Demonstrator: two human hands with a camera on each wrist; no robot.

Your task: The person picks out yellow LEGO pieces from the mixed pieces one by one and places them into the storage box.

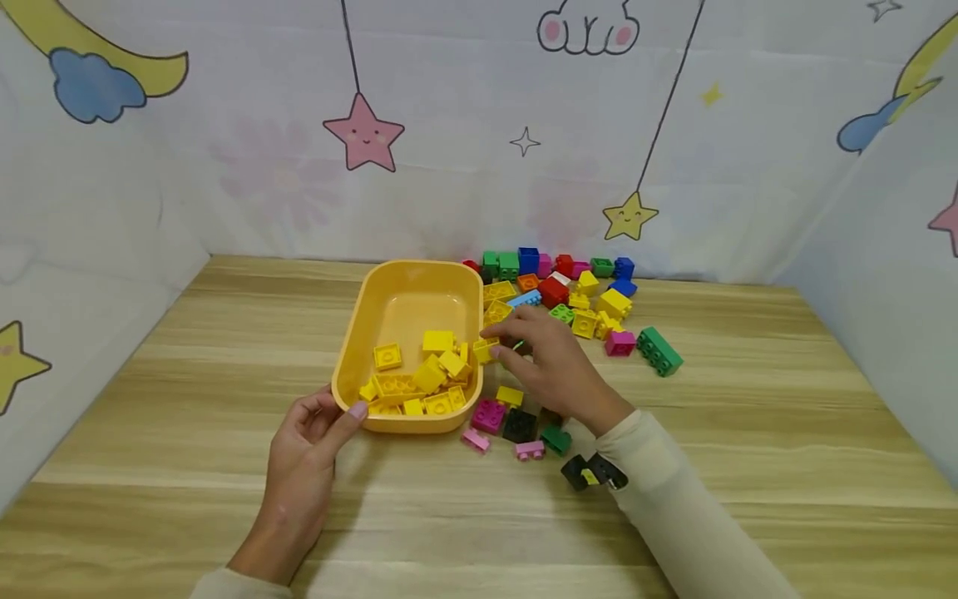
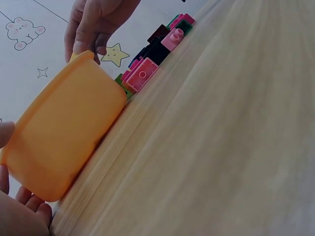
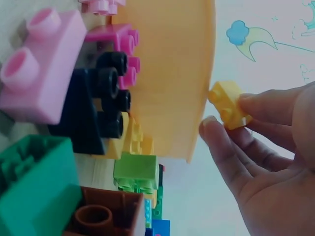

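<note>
A light orange plastic tub (image 1: 419, 424) stands on the table with several yellow building blocks (image 1: 430, 374) heaped toward its near end. My left hand (image 1: 307, 453) grips the tub's near left corner, thumb over the rim. At the tub's right rim, my right hand (image 1: 550, 358) pinches a small yellow block (image 1: 485, 350) between thumb and fingers. The right wrist view shows that yellow block (image 3: 229, 104) with its studs turned toward the rim. In the left wrist view the tub's outer wall (image 2: 69, 128) hides what lies inside.
Right of the tub lie loose blocks of many colours, including a red block (image 1: 554, 292), a long green block (image 1: 659, 351) and a magenta block (image 1: 489, 415). A black piece (image 1: 575, 472) lies beside the right sleeve. Patterned cloth (image 1: 464, 166) stands behind the table.
</note>
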